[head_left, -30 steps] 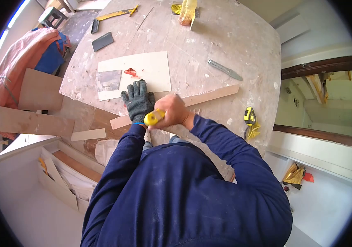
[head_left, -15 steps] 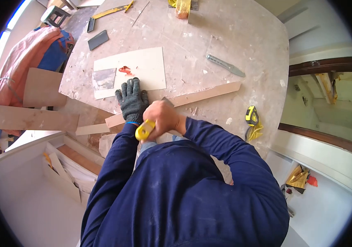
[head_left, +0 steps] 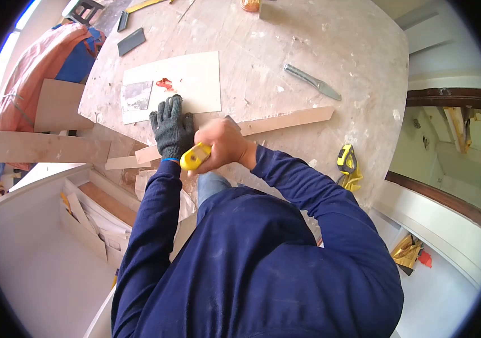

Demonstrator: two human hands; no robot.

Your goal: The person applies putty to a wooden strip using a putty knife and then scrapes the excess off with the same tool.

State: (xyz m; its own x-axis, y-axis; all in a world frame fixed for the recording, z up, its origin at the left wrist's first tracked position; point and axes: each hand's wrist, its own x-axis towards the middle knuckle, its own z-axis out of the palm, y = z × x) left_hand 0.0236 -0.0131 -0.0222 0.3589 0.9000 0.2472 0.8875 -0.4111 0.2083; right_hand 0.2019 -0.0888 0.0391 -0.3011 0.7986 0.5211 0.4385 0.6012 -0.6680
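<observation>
My left hand (head_left: pixel 173 130), in a dark knitted glove, lies flat across a long narrow board strip (head_left: pixel 291 120), fingers stretched toward a white sheet (head_left: pixel 204 79). Close beside it, my bare right hand (head_left: pixel 221 145) is wrapped round a yellow-handled tool (head_left: pixel 196 156). The handle's rounded end points toward my body, and a grey flat end shows past the knuckles over the strip. Most of the tool is hidden in the fist. On the sheet are a smeared flat plate (head_left: pixel 137 96) and a red smear (head_left: pixel 165 84).
A chisel-like metal tool (head_left: pixel 312 81) and a yellow-black tape measure (head_left: pixel 346 159) lie on the right of the table (head_left: pixel 240 34). A dark grey block (head_left: pixel 132 42) lies at upper left. An open drawer (head_left: pixel 38 225) with offcuts is at lower left. A framed mirror (head_left: pixel 443 141) is at right.
The camera view has shifted slightly, so the table things sit higher in it. My right hand keeps its grip on the yellow-handled tool, and my left hand stays flat on the strip.
</observation>
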